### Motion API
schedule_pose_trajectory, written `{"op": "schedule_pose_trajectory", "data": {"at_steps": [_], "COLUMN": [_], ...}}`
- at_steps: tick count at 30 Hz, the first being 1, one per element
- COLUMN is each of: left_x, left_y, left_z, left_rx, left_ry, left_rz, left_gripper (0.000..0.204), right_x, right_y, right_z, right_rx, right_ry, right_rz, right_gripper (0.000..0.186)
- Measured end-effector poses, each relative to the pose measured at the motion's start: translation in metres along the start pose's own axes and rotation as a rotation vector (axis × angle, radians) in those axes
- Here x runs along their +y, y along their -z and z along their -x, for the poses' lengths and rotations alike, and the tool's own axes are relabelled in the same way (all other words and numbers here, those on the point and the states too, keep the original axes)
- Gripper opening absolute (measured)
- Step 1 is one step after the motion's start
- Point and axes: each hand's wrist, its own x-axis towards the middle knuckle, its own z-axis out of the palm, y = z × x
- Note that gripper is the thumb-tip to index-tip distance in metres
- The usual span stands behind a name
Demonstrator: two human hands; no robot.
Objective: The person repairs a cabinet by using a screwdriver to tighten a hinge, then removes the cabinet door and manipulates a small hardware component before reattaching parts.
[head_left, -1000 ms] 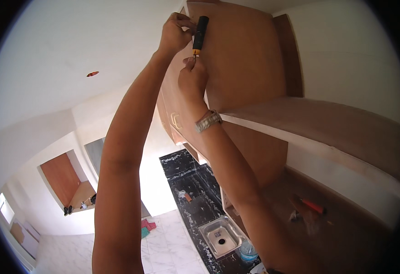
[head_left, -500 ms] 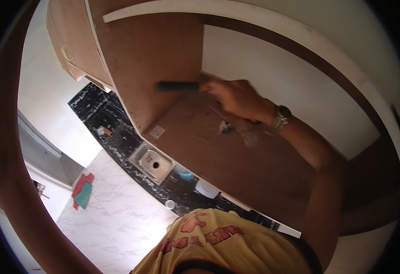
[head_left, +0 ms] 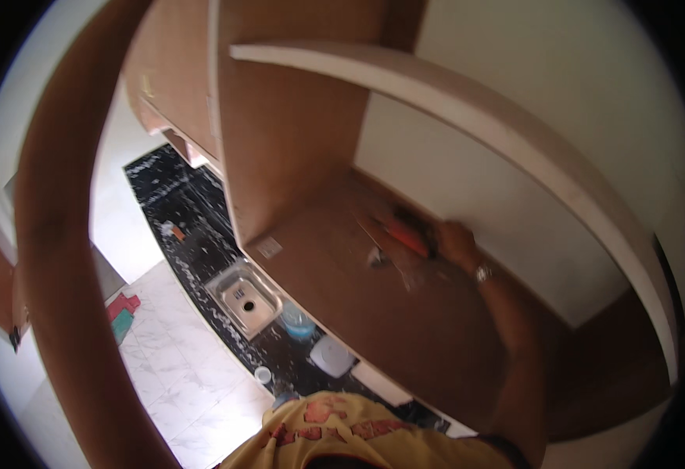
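My right hand (head_left: 456, 242), a metal-banded watch on its wrist, reaches deep over the brown cabinet board (head_left: 342, 289) near the white back wall. Motion smears its fingers, but they look closed at the end of a black and orange-red tool (head_left: 409, 236), whose exact kind I cannot make out. Just below the tool lies a crumpled clear plastic piece (head_left: 413, 277), with a small pale scrap (head_left: 375, 256) beside it. My left arm (head_left: 61, 219) rises along the left side and leaves through the top edge, so the left hand is out of sight.
A pale curved-looking cabinet edge (head_left: 468, 98) crosses above my right arm. Below the board's front edge runs a black speckled counter (head_left: 194, 258) with a steel sink (head_left: 245, 301), a blue container (head_left: 297, 320), a white container (head_left: 331, 356) and a cup (head_left: 263, 375). Cloths (head_left: 123, 313) lie on the floor.
My right hand has moved back to the right and lower, toward the back wall, bringing the tool down from mid-air close to the board. The whole view has shifted, and my left arm sits further right.
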Motion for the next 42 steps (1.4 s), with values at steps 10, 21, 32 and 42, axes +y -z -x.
{"op": "schedule_pose_trajectory", "data": {"at_steps": [10, 21, 32, 42], "left_x": [0.006, 0.029, 0.051, 0.078], "left_y": [-0.002, 0.041, 0.082, 0.061], "left_z": [0.004, 0.005, 0.014, -0.001], "left_rx": [0.029, -0.473, -0.566, -0.583], "left_ry": [-0.172, 0.316, 0.502, 0.439], "left_rz": [0.090, 0.381, 0.424, 0.074], "left_gripper": [0.034, 0.047, 0.077, 0.062], "right_x": [-0.032, -0.240, -0.416, -0.416], "right_y": [0.008, 0.185, 0.365, 0.427], "right_z": [-0.006, -0.010, -0.156, -0.184], "right_rx": [-0.204, 0.385, 1.031, 0.780], "right_ry": [0.133, 0.718, 0.709, 0.713], "right_rz": [-0.216, -0.909, -2.040, -2.195], "right_gripper": [0.037, 0.021, 0.026, 0.039]}}
